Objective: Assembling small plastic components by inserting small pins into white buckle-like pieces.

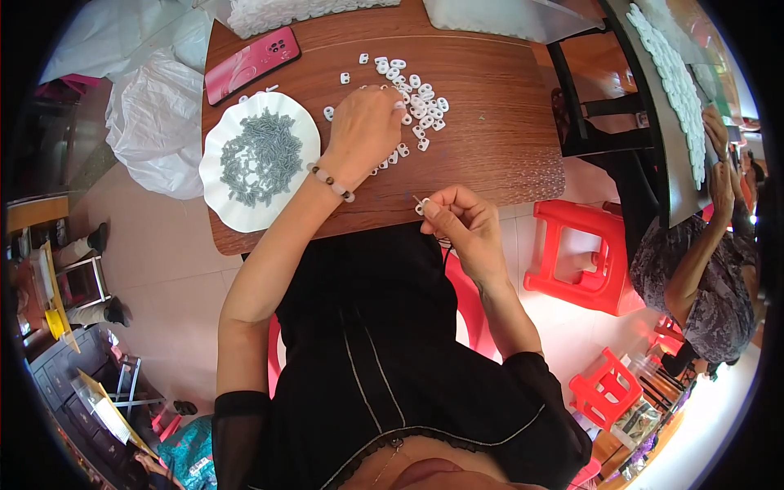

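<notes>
My left hand (365,126) is bent down over a loose pile of small white two-hole plastic pieces (418,106) on the brown wooden table (490,98). Its fingers are curled in, and whatever the fingertips hold is hidden beneath them. Lower, at the table's near edge, my right hand (468,224) pinches a small white plastic piece (421,207) between thumb and finger. A thin pin-like tip sticks up from that piece. Left of my left forearm stands a white wavy-rimmed plate (214,192), filled with many small grey rod-shaped parts (261,155).
A pink phone (253,67) lies at the table's far left corner. White plastic bags (155,122) rest beyond the left edge. Red stools (584,257) stand on the right. At another table (653,106) on the right, a person's arms (709,204) reach toward white pieces.
</notes>
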